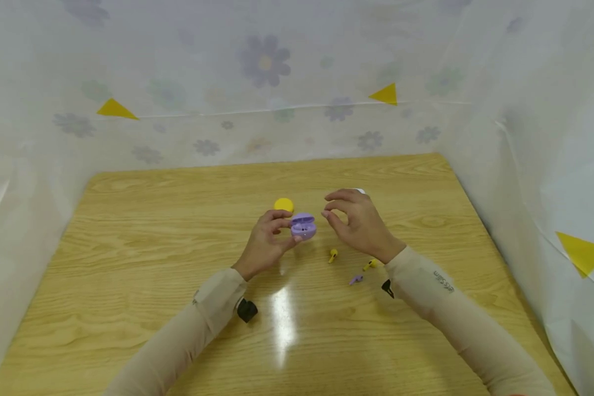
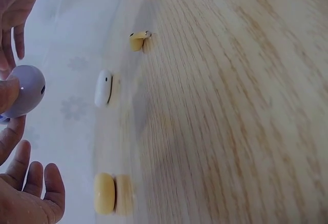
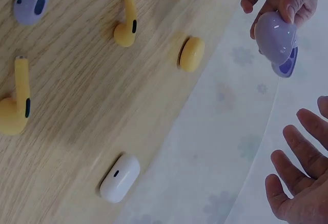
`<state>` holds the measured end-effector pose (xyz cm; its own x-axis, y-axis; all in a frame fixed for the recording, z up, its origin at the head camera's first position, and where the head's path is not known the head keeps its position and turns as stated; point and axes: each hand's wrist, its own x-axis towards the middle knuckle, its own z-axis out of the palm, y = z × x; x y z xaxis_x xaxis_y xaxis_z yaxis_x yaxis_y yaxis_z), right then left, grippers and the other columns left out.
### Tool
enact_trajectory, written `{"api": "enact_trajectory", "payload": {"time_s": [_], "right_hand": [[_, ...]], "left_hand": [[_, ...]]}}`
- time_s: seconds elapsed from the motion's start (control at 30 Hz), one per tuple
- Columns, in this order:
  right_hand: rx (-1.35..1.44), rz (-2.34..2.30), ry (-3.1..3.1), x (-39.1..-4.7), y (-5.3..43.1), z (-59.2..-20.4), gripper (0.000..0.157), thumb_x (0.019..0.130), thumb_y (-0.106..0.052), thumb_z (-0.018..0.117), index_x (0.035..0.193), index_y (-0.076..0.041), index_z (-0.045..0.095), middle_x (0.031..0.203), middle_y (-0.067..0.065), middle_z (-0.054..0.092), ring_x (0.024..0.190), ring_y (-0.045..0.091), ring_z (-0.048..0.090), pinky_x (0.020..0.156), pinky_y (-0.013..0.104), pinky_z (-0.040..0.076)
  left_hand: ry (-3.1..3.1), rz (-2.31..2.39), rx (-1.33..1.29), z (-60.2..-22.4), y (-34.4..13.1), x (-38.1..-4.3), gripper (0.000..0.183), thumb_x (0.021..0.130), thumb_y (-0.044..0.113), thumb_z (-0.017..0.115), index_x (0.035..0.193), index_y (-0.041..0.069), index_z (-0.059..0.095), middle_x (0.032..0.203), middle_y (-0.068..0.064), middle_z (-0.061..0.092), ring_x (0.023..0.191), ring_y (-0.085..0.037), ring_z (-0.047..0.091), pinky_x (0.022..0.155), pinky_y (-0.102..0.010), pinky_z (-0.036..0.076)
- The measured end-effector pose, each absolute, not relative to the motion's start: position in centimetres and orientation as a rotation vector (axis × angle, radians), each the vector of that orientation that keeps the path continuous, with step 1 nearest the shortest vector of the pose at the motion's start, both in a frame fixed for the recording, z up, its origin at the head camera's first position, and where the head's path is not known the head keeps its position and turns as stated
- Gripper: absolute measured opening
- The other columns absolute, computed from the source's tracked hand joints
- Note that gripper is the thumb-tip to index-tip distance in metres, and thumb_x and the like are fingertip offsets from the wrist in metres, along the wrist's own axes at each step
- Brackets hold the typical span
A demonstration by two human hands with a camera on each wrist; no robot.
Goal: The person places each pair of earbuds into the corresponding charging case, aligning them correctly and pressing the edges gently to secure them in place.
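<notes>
My left hand [image 1: 265,242] holds a purple earbud case [image 1: 303,231] above the table, thumb at its front and fingers at its side and back. The lid is raised, and small dark spots show inside. To the right of the case is my right hand [image 1: 358,223], its fingers loosely bent. Nothing shows between those fingers in the right wrist view, where the hand [image 3: 302,178] appears apart from the case [image 3: 275,37]. On the table below the right hand lie one yellow earbud [image 1: 333,255], a second yellow earbud [image 1: 370,264] and a purple earbud [image 1: 356,280].
Behind the left hand stands a closed yellow case [image 1: 284,205]. A white case [image 3: 120,178] sits farther right, mostly hidden behind the right hand in the head view. The wooden table [image 1: 178,220] meets flower-patterned white sheeting [image 1: 218,132] at the back and sides.
</notes>
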<state>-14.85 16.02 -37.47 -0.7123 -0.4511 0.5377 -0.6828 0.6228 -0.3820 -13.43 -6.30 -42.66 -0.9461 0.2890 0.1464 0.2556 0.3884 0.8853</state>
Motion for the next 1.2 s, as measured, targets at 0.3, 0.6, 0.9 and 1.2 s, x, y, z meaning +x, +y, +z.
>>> {"api": "enact_trajectory", "payload": {"time_s": [0.3, 0.6, 0.9, 1.2], "right_hand": [[0.84, 0.791, -2.483, -14.1, 18.6, -38.2, 0.011, 0.083, -0.01, 0.071, 0.087, 0.0, 0.072, 0.107, 0.02, 0.069, 0.105, 0.035, 0.062, 0.097, 0.054, 0.046], [0.829, 0.746, -2.64, -12.7, 21.0, -39.9, 0.015, 0.084, -0.012, 0.07, 0.094, -0.001, 0.07, 0.115, 0.021, 0.065, 0.11, 0.039, 0.059, 0.091, 0.058, 0.046], [0.941, 0.695, -2.923, -10.9, 22.1, -41.8, 0.026, 0.084, -0.022, 0.071, 0.104, -0.006, 0.067, 0.13, 0.019, 0.058, 0.123, 0.043, 0.05, 0.093, 0.067, 0.038], [0.976, 0.645, -3.044, -9.4, 23.4, -43.5, 0.026, 0.083, -0.023, 0.073, 0.104, -0.01, 0.064, 0.134, 0.018, 0.053, 0.126, 0.043, 0.045, 0.096, 0.069, 0.033]], "left_hand": [[2.605, 1.625, 0.515, -42.8, -6.4, -13.5, 0.028, 0.081, 0.012, 0.075, 0.104, -0.002, 0.068, 0.13, -0.012, 0.054, 0.119, -0.028, 0.051, 0.091, -0.047, 0.048], [2.6, 1.638, 0.525, -42.8, -6.2, -13.6, 0.029, 0.081, 0.011, 0.074, 0.106, -0.004, 0.068, 0.13, -0.016, 0.055, 0.119, -0.031, 0.051, 0.091, -0.05, 0.048], [2.597, 1.632, 0.532, -42.7, -6.0, -13.5, 0.03, 0.082, 0.011, 0.074, 0.107, -0.003, 0.067, 0.131, -0.016, 0.054, 0.119, -0.03, 0.05, 0.091, -0.05, 0.048], [2.595, 1.624, 0.523, -42.6, -5.8, -13.5, 0.026, 0.082, 0.011, 0.074, 0.103, -0.003, 0.068, 0.13, -0.013, 0.055, 0.12, -0.03, 0.05, 0.092, -0.049, 0.048]]}}
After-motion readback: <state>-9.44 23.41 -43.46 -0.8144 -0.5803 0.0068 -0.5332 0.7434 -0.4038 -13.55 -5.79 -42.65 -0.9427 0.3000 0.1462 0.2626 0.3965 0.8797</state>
